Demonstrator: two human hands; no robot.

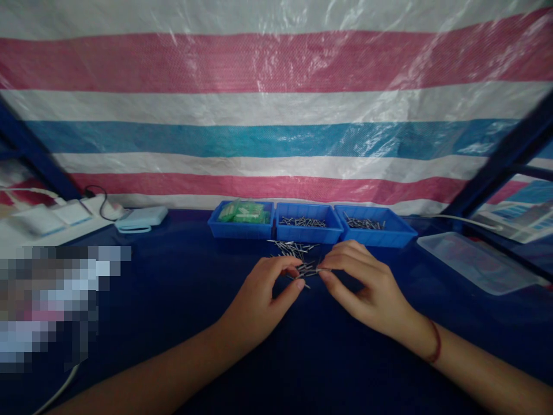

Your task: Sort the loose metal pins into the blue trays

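Thin silver metal pins that look like blind rivets (294, 249) lie in a loose pile on the dark blue table, just beyond my hands. My left hand (270, 288) is curled, thumb and fingers around a small bunch of rivets (307, 268) that sticks out toward the right. The thumb and index fingertip are a little apart, and the palm is hidden. From the right, my right hand (365, 285) pinches the end of a rivet between thumb and index finger beside that bunch. Its other fingers are bent above.
Three blue bins stand in a row behind: one with green packets (244, 212), a middle bin (309, 235) and a right bin (375, 237) with rivets. A clear plastic lid (475, 264) lies right. At left are a light-blue power bank (142, 218), a power strip (82, 222) and a cable.
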